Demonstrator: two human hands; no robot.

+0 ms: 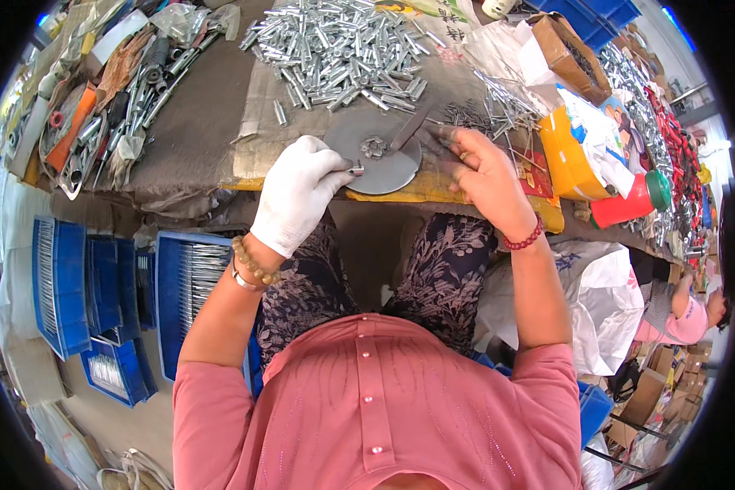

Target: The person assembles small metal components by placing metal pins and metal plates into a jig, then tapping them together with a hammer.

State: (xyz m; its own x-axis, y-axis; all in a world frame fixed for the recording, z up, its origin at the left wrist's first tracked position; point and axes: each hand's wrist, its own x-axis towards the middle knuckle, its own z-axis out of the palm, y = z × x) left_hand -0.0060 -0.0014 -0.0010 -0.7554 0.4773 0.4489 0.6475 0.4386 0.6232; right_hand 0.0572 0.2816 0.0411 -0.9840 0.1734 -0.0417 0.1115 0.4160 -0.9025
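A short, shiny metal tube (356, 171) is sitting over the near left part of a grey disc (392, 175), where the gloved left hand (298, 192) is pinching it between thumb and fingertips. Just right of the disc, the bare right hand (492, 175) is hovering, its blurred fingers curling near a dark bar (408, 129) that is slanting over the disc's far right part; whether they are gripping anything, I cannot tell. The tube could slip, I judge, its smooth round wall offering little hold to soft glove fabric; a hasty right hand could also knock the bar askew. The disc is looking flat and dull, with a rough-edged ring (373, 147) at its middle. Beyond the disc, a heap of glossy tubes (343, 57) is lying on worn brown sheeting (265, 94).
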